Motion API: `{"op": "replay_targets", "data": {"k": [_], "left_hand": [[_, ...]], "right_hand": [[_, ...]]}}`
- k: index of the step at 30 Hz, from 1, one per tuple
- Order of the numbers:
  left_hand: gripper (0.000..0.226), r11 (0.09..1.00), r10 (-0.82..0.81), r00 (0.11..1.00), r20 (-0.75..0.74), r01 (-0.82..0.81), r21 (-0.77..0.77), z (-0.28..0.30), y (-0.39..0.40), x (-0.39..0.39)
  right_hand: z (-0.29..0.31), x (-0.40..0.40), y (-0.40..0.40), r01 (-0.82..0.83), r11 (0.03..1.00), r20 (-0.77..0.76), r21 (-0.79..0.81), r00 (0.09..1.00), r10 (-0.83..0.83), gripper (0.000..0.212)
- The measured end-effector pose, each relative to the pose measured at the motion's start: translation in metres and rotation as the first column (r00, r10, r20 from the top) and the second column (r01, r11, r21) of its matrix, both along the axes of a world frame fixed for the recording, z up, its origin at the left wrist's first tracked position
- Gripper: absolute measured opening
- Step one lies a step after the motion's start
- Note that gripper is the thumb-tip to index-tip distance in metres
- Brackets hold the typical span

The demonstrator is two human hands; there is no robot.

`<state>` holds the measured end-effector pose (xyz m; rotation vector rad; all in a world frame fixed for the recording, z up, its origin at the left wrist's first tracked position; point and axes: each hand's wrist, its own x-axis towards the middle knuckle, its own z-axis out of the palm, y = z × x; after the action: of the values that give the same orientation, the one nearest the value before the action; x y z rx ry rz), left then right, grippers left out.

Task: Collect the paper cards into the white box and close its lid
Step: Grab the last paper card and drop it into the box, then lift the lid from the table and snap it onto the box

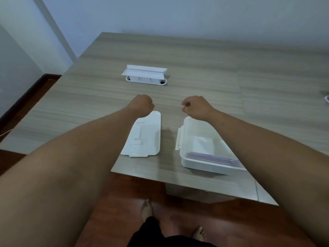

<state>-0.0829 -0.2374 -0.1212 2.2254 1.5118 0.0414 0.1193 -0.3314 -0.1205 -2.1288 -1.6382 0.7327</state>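
Observation:
The white box (185, 157) stands open near the table's front edge, to the right. A stack of pale purple paper cards (212, 157) lies inside it against the near wall. The white lid (147, 138) lies flat on the table to the left of the box, a gap of bare wood between them. My left hand (141, 104) is a loose fist just beyond the lid's far end, holding nothing. My right hand (195, 106) is also curled shut with nothing in it, hovering over the box's far rim.
A white power strip with a raised flap (146, 75) sits on the wooden table (222, 72) further back. A small white object (326, 99) shows at the right edge. Below the table edge are a red-brown floor and bare feet (147, 210).

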Motion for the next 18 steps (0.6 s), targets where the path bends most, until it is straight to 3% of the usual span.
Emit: {"op": "replay_targets", "data": {"k": [5,9,13,16,18], "left_hand": [[0.033,0.992,0.122,0.992,-0.018,-0.122,-0.013,-0.045,0.046,-0.056],[0.031,0.98,0.189,0.977,-0.1,-0.193,-0.037,-0.085,0.064,-0.082],[0.028,0.986,0.128,0.946,-0.299,-0.153,-0.061,-0.125,0.068,-0.112],[0.027,0.987,0.089,0.924,-0.372,-0.133,-0.094,-0.147,0.068,-0.129],[0.029,0.982,0.067,0.935,-0.349,-0.124,-0.144,-0.162,0.067,-0.134]], "right_hand": [[-0.033,-0.057,0.054,0.032,0.986,0.023,-0.163,0.999,-0.029,0.047],[-0.067,-0.09,0.08,0.135,0.951,0.056,-0.277,0.991,-0.125,0.043],[-0.104,-0.113,0.092,0.191,0.894,0.062,-0.406,0.981,-0.182,0.034],[-0.129,-0.122,0.094,0.248,0.852,0.052,-0.462,0.966,-0.253,0.01],[-0.14,-0.129,0.097,0.306,0.82,0.048,-0.483,0.945,-0.324,0.021]]}}
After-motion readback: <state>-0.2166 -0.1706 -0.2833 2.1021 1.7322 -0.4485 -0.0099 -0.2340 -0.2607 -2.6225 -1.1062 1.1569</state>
